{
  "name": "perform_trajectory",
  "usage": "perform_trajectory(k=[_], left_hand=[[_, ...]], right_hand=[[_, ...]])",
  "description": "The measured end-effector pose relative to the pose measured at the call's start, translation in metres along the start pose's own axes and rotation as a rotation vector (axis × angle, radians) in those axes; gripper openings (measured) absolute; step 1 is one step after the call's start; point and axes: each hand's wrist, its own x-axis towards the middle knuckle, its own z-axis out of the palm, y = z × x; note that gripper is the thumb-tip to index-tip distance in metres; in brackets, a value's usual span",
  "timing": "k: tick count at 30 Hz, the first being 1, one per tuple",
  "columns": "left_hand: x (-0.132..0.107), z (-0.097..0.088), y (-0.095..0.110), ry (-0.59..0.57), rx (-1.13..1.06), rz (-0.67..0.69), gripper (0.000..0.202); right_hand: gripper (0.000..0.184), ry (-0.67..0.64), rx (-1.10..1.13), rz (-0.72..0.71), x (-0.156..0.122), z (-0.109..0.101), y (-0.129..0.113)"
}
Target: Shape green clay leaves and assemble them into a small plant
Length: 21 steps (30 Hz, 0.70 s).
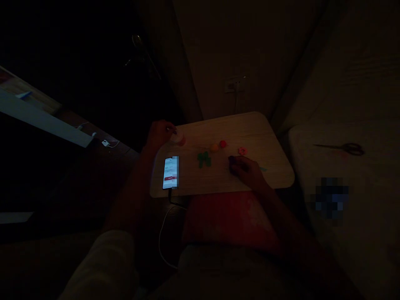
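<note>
The scene is very dim. My left hand (162, 130) is at the far left edge of the small table, its fingers closed at the rim of a small pale, pinkish round tub (178, 137). My right hand (245, 168) is over the right half of the table, with fingers closed round a dark purple lump (231, 161). Between my hands lie several green pieces (204, 159), an orange lump (214, 147) and a red ball (223, 143). A pink flower-shaped ring (242, 151) lies just beyond my right hand.
A lit phone (169, 173) lies on the table (250, 125) at the left, a cable running off the front edge. A bluish strip (263, 169) is beside my right wrist. Scissors (353, 148) lie on the pale surface at right. A wall socket (235, 85) is behind.
</note>
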Motion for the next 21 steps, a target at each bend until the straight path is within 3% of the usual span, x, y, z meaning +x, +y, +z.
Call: perform_trajectory(k=[5,11,15,21], left_hand=[[0.011,0.009,0.013,-0.134,0.140,0.040,0.025],[0.019,0.006,0.019,-0.242,0.452,0.043,0.027],[0.030,0.005,0.016,-0.319,0.453,0.057,0.016],[0.039,0.018,0.009,-0.365,0.411,0.015,0.023]], right_hand=[[0.031,-0.002,-0.012,0.015,0.001,0.001,-0.001],[0.029,-0.015,-0.011,-0.035,0.004,0.005,-0.002],[0.030,-0.008,-0.012,-0.036,0.006,0.007,0.001],[0.029,-0.010,0.005,-0.026,0.005,0.008,-0.002]])
